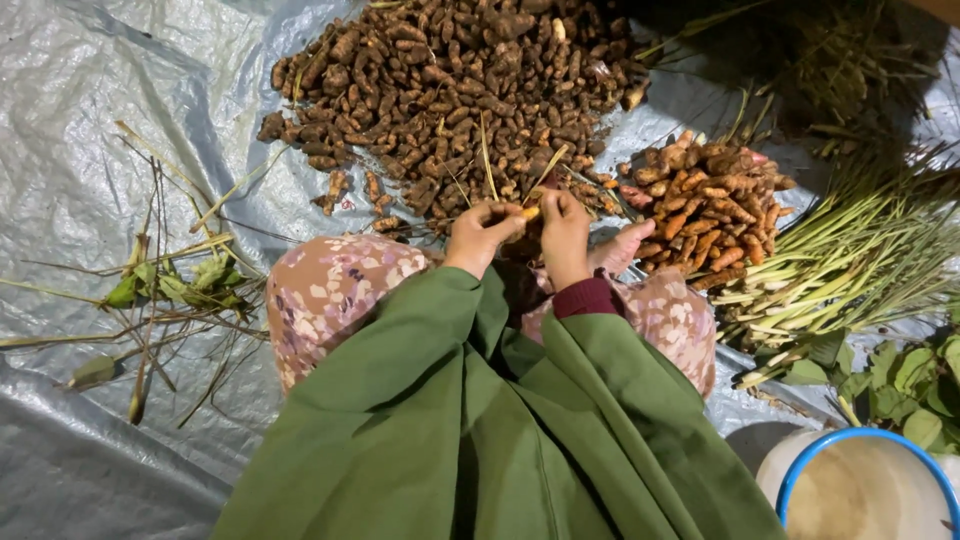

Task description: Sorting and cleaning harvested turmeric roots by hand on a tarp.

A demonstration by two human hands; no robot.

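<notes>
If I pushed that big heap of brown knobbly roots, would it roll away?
Probably not far: the big heap of brown knobbly roots is made of short, lumpy pieces that would likely tumble, then stop. Each looks stiff and light. The crinkled grey plastic sheet might let some slide.

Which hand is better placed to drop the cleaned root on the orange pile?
Probably the right hand: it sits nearer the orange pile, which lies to its right. The left hand pinches the root too, but would have to cross over.
</notes>
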